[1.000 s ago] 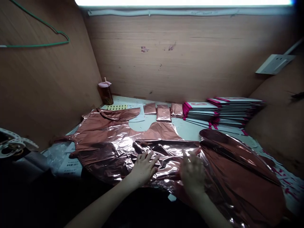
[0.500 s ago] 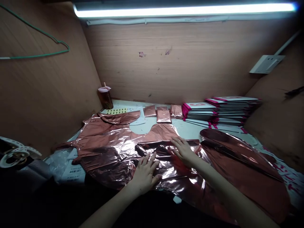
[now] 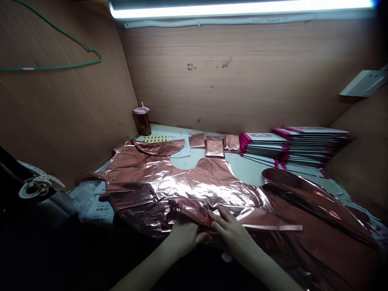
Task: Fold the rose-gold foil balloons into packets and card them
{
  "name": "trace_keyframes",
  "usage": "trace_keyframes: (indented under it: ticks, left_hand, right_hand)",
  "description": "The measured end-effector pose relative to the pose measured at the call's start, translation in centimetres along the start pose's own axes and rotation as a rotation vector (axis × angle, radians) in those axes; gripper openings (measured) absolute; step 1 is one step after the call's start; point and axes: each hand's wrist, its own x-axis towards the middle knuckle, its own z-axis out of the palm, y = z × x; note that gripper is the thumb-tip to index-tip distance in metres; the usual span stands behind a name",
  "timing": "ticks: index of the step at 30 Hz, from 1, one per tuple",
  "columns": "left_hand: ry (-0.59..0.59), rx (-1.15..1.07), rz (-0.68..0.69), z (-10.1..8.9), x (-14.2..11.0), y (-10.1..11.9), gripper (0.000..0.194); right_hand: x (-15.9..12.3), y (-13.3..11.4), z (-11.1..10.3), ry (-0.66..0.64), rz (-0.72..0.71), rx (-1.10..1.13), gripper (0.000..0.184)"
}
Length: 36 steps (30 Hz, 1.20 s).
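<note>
A large rose-gold foil balloon [image 3: 188, 184] lies flat and shiny over the table, with rounded cut-outs along its far side. My left hand [image 3: 185, 236] is at its near edge; its fingers go out of sight under a raised fold of foil, and only the thumb shows. Close beside it, my right hand [image 3: 232, 230] rests on the fold with fingers stretched out over the foil. From there a narrow folded strip of foil [image 3: 273, 227] runs off to the right. More rose-gold foil [image 3: 321, 218] spreads over the right side.
Small folded foil packets [image 3: 214, 149] lie at the back. Beside them stand stacks of pink-edged white cards [image 3: 263, 141]. A lidded drink cup [image 3: 142, 121] is in the back left corner. Clear plastic [image 3: 86, 198] and labelled paper [image 3: 101, 212] lie at the left.
Both hands were flat on the foil. The left fingers have gone under a fold, the right hand has come nearer to me, and a folded strip now shows. The view has shifted slightly.
</note>
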Motion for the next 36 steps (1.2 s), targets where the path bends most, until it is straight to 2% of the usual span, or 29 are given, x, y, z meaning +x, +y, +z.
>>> trace_keyframes:
  ticks: [2, 5, 6, 7, 8, 10, 12, 15, 18, 21, 24, 27, 29, 30, 32, 36]
  left_hand:
    - [0.286, 0.041, -0.008, 0.1, -1.3, -0.7, 0.036]
    - [0.839, 0.088, -0.102, -0.3, -3.3, -0.2, 0.038]
    - [0.968, 0.098, -0.092, -0.3, -3.6, 0.5, 0.034]
    - [1.025, 0.111, -0.05, -0.2, -3.5, 1.5, 0.03]
    - [1.009, 0.128, 0.007, 0.0, -3.0, 2.6, 0.028]
    - [0.812, 0.163, 0.066, 1.0, -1.1, 4.7, 0.037]
    - [0.576, 0.188, -0.039, 2.5, 1.3, 5.9, 0.044]
    - [0.354, 0.244, -0.253, 4.7, 3.4, 5.9, 0.051]
    - [0.248, 0.278, -0.291, 5.6, 2.9, 4.5, 0.057]
    - [0.148, 0.256, -0.23, 4.4, 2.2, 2.5, 0.061]
    - [0.002, 0.241, -0.055, 1.3, 3.7, 0.0, 0.061]
    - [-0.16, 0.248, 0.192, -1.8, 6.4, -1.4, 0.057]
    - [-0.246, 0.244, 0.308, -2.8, 7.6, -1.3, 0.054]
    - [-0.264, 0.246, 0.32, -2.9, 7.7, -1.1, 0.054]
    - [-0.211, 0.275, 0.228, -2.6, 6.9, -0.7, 0.059]
    - [0.054, 0.339, -0.198, -2.2, 3.2, -2.4, 0.062]
  right_hand:
    - [-2.0, -0.3, 1.6, 0.071, -0.012, -0.003, 0.025]
    - [-3.1, 0.2, 2.6, 0.03, 0.026, 0.036, 0.029]
    - [-3.1, 0.4, 2.6, 0.015, 0.038, 0.048, 0.03]
    - [-3.1, 0.4, 2.4, 0.004, 0.052, 0.058, 0.032]
    - [-3.0, 0.3, 2.2, -0.008, 0.067, 0.068, 0.035]
    - [-2.7, -0.3, 1.9, -0.037, 0.097, 0.091, 0.041]
    - [-2.5, -1.0, 1.6, -0.064, 0.134, 0.109, 0.045]
    - [-2.6, -1.2, 1.9, -0.058, 0.248, 0.091, 0.038]
    - [-4.1, 0.9, 2.9, -0.028, 0.398, 0.015, 0.039]
    - [-7.0, 3.9, 3.7, -0.008, 0.496, -0.083, 0.053]
    - [-8.7, 4.9, 3.1, 0.018, 0.477, -0.168, 0.054]
    - [-7.3, 3.6, 1.6, -0.029, 0.337, -0.139, 0.053]
    - [-5.1, 2.5, 0.8, -0.105, 0.219, -0.052, 0.055]
    - [-3.9, 2.2, 0.6, -0.135, 0.168, -0.006, 0.055]
    - [-2.1, 2.0, 0.5, -0.165, 0.111, 0.063, 0.057]
    - [-1.4, 2.4, 0.8, -0.152, 0.091, 0.101, 0.061]
